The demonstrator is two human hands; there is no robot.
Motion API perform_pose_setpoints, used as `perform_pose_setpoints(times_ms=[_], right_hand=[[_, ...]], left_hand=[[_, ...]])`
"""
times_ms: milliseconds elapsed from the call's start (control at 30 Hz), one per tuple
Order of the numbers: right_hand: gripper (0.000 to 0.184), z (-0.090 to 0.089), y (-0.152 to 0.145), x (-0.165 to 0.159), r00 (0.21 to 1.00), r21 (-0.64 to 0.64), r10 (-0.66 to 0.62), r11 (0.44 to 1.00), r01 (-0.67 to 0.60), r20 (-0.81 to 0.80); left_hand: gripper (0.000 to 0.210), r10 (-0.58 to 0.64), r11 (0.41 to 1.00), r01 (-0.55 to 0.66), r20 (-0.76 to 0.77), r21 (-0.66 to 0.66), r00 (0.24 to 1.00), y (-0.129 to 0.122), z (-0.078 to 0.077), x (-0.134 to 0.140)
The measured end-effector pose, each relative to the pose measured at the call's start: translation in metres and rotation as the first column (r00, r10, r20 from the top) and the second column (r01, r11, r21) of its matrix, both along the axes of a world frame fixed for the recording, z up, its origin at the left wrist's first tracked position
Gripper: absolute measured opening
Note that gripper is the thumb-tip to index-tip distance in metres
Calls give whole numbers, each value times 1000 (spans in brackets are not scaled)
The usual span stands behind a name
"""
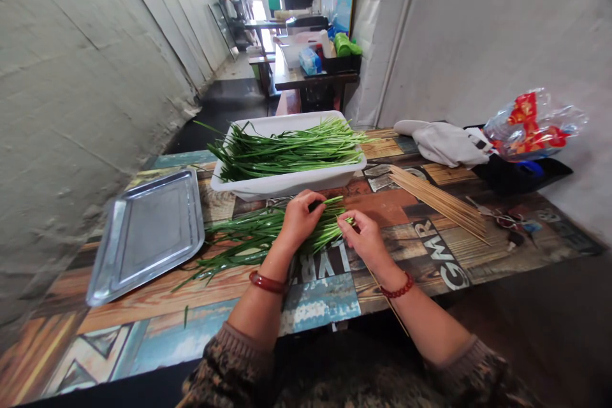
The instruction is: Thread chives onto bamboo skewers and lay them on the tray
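A loose bunch of garlic chives [248,229] lies across the tabletop, pale stem ends to the right. Over those stems, my left hand [301,217] is closed, thumb and forefinger pinching chives. My right hand [366,239] is also closed, its fingertips at the stem ends. From under its palm a thin bamboo skewer [389,303] slants down toward me; its upper end is hidden by the hand. Just beyond my hands stands a white plastic tub [287,189] heaped with more chives [296,150].
An empty metal tray [155,229] lies at the left. To the right are a pile of bamboo skewers [435,204], scissors [480,207], a pale cloth cap [442,143] and a clear-and-red plastic bag [530,127]. Walls flank the table; another table [310,80] stands behind.
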State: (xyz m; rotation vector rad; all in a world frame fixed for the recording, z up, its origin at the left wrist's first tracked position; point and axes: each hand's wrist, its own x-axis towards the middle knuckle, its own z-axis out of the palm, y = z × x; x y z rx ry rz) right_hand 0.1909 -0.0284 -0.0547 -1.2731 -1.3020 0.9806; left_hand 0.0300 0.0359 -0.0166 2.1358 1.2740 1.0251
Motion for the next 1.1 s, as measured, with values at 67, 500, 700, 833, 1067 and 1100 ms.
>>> perform_pose_setpoints(times_ms=[67,500,700,833,1067,1100], right_hand=[[23,1,0,0,1000,9,-3,1000,3,-15],[25,12,-4,1,995,11,-34,999,35,-91],[28,11,-3,2,996,25,-22,999,24,-89],[29,9,-2,2,997,50,-26,998,30,-69],[29,4,-2,3,998,65,-42,997,45,-53],[29,4,-2,3,998,66,-42,997,45,-49]], left_hand=[[7,-7,1000,7,-4,26,1000,1,-1,0],[15,-59,986,72,88,-152,994,-7,8,4],[17,-105,982,113,64,-151,992,-11,10,10],[15,-88,984,99,81,-148,993,-13,11,11],[13,-95,985,108,99,-134,991,-14,11,12],[13,-96,985,109,100,-135,990,-14,11,11]])
